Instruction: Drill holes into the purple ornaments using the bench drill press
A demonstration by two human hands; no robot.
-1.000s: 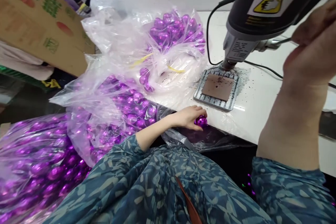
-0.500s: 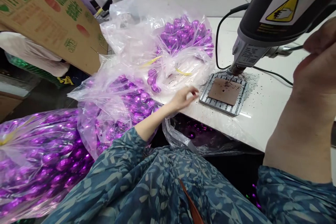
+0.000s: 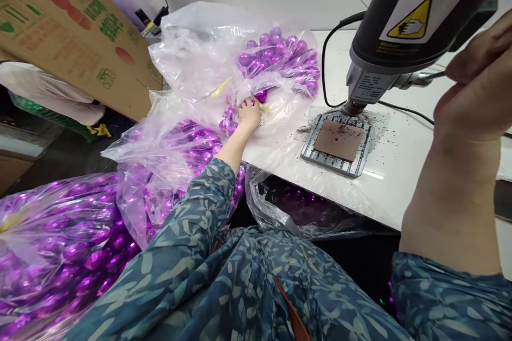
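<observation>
My left hand [image 3: 250, 113] reaches to the mouth of a clear plastic bag [image 3: 188, 37]. Its fingers curl over shiny purple balls [image 3: 262, 96], and purple shows between the fingertips. At the right, my right hand [image 3: 476, 85] is closed round the end of a lever [image 3: 424, 78] on a bench drill press [image 3: 368, 48]; the grip itself is hidden. Below the drill head, a brown square pad [image 3: 330, 144] with a small hole lies on the grey slotted base [image 3: 310, 155]. No ball sits on the pad.
Dark shavings lie round the base on the white table [image 3: 384, 149]. An open plastic bag [image 3: 276, 213] with purple bits hangs below the table edge. Filled bags of purple balls [image 3: 80, 250] stand at the left, by a cardboard box [image 3: 116, 48]. A black cable [image 3: 326, 69] loops behind the drill.
My left hand has moved left and away from me, from beside the drill base to the purple balls. My right hand stays at the lever. The view has shifted slightly.
</observation>
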